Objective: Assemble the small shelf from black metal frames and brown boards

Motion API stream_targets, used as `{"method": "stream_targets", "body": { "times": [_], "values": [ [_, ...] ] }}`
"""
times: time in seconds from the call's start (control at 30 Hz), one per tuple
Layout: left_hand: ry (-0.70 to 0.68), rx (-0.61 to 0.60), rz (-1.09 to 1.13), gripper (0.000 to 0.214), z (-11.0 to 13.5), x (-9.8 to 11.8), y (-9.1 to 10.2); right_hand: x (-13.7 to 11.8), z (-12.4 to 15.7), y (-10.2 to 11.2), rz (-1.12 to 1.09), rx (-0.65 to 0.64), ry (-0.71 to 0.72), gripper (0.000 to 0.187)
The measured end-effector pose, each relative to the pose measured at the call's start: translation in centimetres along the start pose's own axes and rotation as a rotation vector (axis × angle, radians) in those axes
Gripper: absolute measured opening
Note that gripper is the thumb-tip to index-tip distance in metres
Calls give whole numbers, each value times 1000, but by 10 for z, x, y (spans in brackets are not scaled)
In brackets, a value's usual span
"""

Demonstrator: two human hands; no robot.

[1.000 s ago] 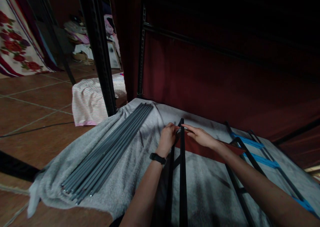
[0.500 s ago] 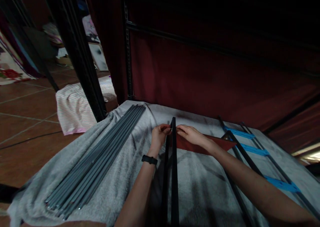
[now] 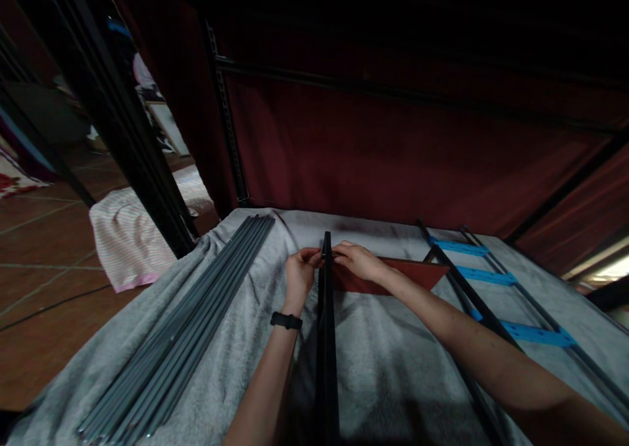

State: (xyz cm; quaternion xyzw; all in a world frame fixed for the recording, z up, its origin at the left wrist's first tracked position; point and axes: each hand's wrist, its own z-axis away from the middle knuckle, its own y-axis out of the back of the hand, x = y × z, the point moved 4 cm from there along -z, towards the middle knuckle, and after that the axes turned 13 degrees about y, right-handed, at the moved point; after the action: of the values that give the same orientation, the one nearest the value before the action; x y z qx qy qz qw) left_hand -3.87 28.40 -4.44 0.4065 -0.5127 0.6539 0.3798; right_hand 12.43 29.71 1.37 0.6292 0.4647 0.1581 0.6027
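Note:
A black metal rail [image 3: 327, 341] stands on edge along the grey towel [image 3: 393, 361], running away from me. My left hand [image 3: 299, 274], with a black wristband, is curled against the rail's far end from the left, fingers pinched. My right hand [image 3: 358, 260] presses on the same end from the right, fingers closed together over a dark red panel [image 3: 407, 276] that meets the rail there. Whatever small part sits between the fingertips is too dark to make out.
A bundle of grey metal rods [image 3: 196, 308] lies on the towel to the left. A black frame with blue cross pieces [image 3: 491, 302] lies to the right. Dark red fabric walls [image 3: 393, 151] and black posts [image 3: 137, 138] surround; a striped cloth [image 3: 128, 236] lies on the tiled floor.
The view has swung to the right and down, so the rods and floor sit further left. Both hands stay at the rail's far end, drawn slightly closer together.

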Motion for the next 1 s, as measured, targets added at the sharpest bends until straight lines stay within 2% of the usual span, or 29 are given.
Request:
{"method": "stream_targets", "body": {
  "times": [0.17,0.33,0.57,0.83,1.0],
  "values": [
    [23,-40,30,31,2,2,-1,1,-2,0,23,-26,17,26],
    [-25,24,40,32,2,1,-1,-1,0,1,41,-7,-7,24],
    [-15,25,47,35,6,-1,-2,-3,0,5,-4,4,4,22],
    [-48,-4,59,29,7,-2,-6,-3,4,1,29,11,-54,24],
    [4,-13,104,34,7,-3,-6,-3,3,0,48,37,-104,24]
  ]
}}
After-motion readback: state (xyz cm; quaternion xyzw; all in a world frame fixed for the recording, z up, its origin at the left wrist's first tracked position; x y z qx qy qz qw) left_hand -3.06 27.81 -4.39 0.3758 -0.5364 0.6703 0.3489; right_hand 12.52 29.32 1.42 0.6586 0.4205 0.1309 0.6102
